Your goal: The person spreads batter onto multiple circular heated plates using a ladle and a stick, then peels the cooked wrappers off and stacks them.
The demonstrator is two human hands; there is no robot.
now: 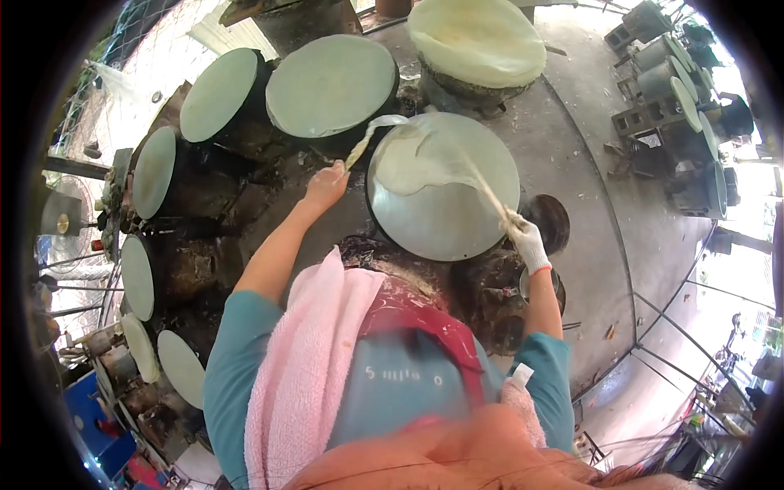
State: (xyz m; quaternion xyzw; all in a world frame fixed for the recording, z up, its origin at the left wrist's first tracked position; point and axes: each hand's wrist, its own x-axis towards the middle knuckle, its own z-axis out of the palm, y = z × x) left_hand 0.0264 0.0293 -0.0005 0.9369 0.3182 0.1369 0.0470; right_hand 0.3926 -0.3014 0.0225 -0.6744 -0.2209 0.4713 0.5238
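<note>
Left hand [327,186] is bare and wrapped round the handle of a goopy, bent tool [358,150], its far end up by the rim of the round plate [445,231]. Right hand [524,238], in a whitish glove, has a tight grip on a pale stick [488,191] slanting over that same plate, tip too blurry to make out. Pale goop [402,168] sits on the plate's upper-left part. Pink towel [300,351] hangs down the person's front.

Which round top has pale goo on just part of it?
The round top between the left hand and gloved right hand: pale goo covers only its far part; no other shows such a patch.
</note>
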